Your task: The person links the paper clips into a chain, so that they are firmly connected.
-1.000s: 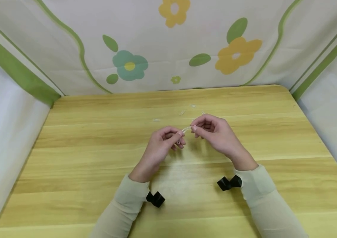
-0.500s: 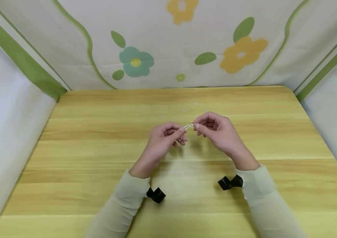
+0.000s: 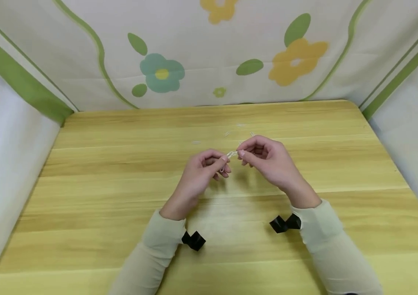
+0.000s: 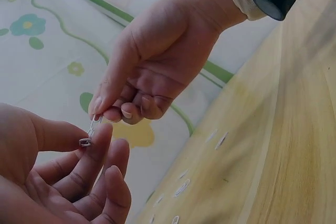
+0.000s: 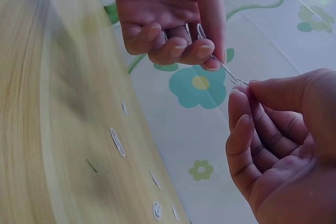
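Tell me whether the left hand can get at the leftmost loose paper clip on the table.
Probably yes: that paper clip lies on the table beyond the left hand, with nothing visible between them. The hand pinches other clips, though, so it may need to release them first.

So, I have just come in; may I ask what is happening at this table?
A person is working with small white clips, held up above the table. The left grip and right grip pinch the clips from either side, close together, between thumb and fingers. One clip's end sticks out past the left fingers. The place where the clips meet is too small to tell whether they are hooked together. Several loose clips lie on the table.
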`<state>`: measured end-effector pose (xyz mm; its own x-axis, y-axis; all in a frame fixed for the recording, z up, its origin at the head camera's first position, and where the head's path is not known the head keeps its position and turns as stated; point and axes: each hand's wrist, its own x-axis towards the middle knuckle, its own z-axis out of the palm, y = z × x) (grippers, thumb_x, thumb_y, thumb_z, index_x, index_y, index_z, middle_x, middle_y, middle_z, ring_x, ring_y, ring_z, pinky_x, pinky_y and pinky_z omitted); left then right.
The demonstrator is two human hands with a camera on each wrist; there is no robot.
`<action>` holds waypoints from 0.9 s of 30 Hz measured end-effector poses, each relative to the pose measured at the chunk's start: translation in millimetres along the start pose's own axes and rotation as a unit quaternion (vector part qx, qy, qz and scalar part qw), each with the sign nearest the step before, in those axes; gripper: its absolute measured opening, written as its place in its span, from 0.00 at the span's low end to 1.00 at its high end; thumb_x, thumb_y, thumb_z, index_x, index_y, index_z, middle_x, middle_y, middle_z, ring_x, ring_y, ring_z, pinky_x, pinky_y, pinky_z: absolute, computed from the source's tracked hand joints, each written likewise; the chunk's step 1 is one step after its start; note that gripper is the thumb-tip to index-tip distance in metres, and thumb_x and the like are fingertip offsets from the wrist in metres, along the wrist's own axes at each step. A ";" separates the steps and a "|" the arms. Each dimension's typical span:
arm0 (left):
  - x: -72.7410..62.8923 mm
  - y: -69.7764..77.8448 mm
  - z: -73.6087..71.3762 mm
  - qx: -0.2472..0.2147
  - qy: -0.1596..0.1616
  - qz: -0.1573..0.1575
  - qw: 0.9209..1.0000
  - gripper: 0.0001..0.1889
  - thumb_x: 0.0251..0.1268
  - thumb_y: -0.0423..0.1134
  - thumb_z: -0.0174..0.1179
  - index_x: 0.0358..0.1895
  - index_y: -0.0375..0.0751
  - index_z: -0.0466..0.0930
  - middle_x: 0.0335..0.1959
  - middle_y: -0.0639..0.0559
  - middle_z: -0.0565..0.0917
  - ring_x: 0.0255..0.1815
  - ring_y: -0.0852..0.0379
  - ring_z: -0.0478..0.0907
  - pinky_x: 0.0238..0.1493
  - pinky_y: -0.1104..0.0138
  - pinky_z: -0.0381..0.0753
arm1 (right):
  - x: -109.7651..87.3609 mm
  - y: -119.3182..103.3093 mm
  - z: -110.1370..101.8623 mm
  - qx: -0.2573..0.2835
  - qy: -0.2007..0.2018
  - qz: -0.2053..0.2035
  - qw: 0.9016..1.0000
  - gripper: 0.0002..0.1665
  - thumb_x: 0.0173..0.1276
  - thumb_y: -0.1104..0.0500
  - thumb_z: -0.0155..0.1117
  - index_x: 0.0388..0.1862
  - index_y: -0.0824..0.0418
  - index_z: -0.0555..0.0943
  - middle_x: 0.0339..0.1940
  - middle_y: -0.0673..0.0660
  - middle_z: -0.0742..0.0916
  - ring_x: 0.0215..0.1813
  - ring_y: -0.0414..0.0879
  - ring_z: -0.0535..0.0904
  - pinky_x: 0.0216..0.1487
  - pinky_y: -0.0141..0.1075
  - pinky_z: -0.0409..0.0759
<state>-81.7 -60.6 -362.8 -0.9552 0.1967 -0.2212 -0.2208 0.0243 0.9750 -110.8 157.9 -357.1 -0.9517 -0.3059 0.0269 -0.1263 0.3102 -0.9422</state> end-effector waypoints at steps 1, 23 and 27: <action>-0.7 0.7 -1.8 0.002 0.003 0.000 1.000 0.12 0.81 0.42 0.63 0.53 0.37 0.86 0.36 0.49 0.90 0.40 0.47 0.89 0.49 0.54 0.85 | 0.6 0.1 1.8 0.007 0.000 0.001 1.000 0.09 0.80 0.57 0.68 0.53 0.60 0.86 0.41 0.53 0.89 0.42 0.53 0.87 0.45 0.42 0.87; 8.9 7.4 -0.5 0.022 -0.015 0.015 1.000 0.10 0.81 0.40 0.63 0.51 0.36 0.86 0.35 0.49 0.90 0.37 0.53 0.87 0.47 0.53 0.84 | -2.4 0.9 2.7 0.087 0.036 -0.002 0.996 0.10 0.79 0.62 0.68 0.54 0.66 0.84 0.43 0.51 0.91 0.44 0.43 0.91 0.51 0.36 0.90; 12.3 13.2 -1.2 0.033 -0.023 0.033 0.999 0.10 0.81 0.39 0.63 0.51 0.36 0.86 0.35 0.49 0.90 0.36 0.54 0.87 0.44 0.55 0.84 | 1.3 -3.7 0.4 0.096 0.043 -0.011 0.994 0.11 0.79 0.62 0.68 0.54 0.66 0.84 0.42 0.50 0.91 0.43 0.43 0.90 0.49 0.33 0.89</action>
<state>-96.6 -59.0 -352.6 -0.9570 0.2442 -0.1562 -0.1420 0.0748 0.9870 -111.4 156.1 -353.8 -0.9706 -0.2305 0.0696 -0.1004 0.1245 -0.9871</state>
